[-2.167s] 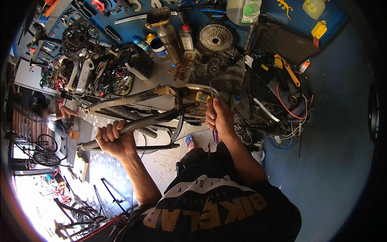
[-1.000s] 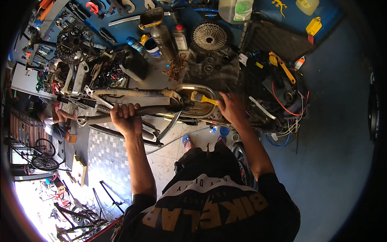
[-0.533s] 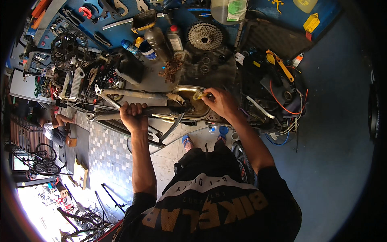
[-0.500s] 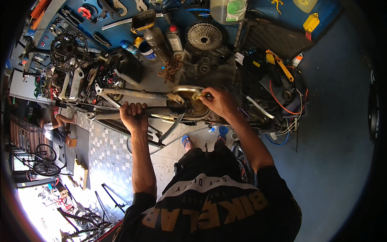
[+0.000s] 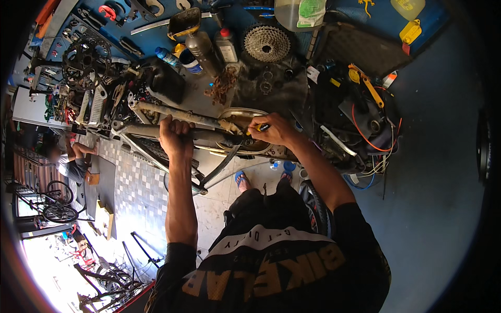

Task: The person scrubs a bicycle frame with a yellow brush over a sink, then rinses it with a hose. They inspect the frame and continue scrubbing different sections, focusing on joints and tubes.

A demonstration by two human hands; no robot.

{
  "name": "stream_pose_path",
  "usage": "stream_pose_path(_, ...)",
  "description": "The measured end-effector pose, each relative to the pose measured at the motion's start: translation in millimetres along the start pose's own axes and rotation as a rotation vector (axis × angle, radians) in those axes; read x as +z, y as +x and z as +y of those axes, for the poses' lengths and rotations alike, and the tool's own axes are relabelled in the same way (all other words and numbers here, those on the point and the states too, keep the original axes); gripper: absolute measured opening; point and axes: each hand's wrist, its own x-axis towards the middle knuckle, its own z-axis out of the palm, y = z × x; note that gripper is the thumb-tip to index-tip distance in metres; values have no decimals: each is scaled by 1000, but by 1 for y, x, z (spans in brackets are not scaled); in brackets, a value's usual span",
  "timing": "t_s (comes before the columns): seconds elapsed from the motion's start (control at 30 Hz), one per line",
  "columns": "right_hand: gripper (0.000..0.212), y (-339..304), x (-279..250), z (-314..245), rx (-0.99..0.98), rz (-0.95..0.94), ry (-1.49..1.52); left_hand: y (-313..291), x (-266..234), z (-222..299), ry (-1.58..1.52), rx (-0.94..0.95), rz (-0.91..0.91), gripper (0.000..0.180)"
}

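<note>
My left hand [image 5: 176, 136] is closed round a dark tube of a dirty bicycle frame part [image 5: 209, 134] and holds it above the bench. The part's two arms spread to the left, and its joined, muddy end lies over a shallow oval metal basin [image 5: 249, 110]. At that end my right hand [image 5: 274, 129] pinches a small yellow-and-black tool [image 5: 262, 127]. Its working end is hidden by my fingers and the frame part, so its kind does not show.
Behind the basin stand a large cassette [image 5: 267, 44], a grey bottle with a red cap [image 5: 225, 44] and a dark bottle [image 5: 203, 52]. Cranksets and tools crowd the left. Cables and a yellow-handled tool [image 5: 368, 86] lie right. A person [image 5: 73, 159] sits far left.
The frame part has tilted and shifted in my left hand. My right hand has moved slightly left and down to the part's joined end, and the tool has turned.
</note>
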Motion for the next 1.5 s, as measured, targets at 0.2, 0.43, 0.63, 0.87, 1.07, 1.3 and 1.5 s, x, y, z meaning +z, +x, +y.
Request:
stream_pose_path(0.2, 21, 0, 27, 10, -46, 216, -247, 9, 15, -1, 33, -14, -30, 42)
stream_pose_path(0.43, 29, -1, 20, 16, 258, 256, -102, 3, 15, 0, 33, 20, 11, 42)
stream_pose_path(0.63, 24, -14, 27, 25, -29, 193, 2, 7, 15, -2, 37, -19, 26, 35)
stream_pose_path(0.87, 23, -4, 57, 33, 233, 453, 107, 2, 20, -3, 84, 4, -18, 38)
stream_pose_path(1.07, 38, -25, 44, 40, 493, 500, 446, -3, 17, -2, 82, 21, -1, 34)
stream_pose_path(1.3, 27, -18, 66, 18, 529, 543, 1226, -2, 17, -7, 76, -4, 21, 34)
stream_pose_path(1.5, 26, -28, 69, 22, 371, 511, 220, -7, 15, -6, 71, 5, 47, 35)
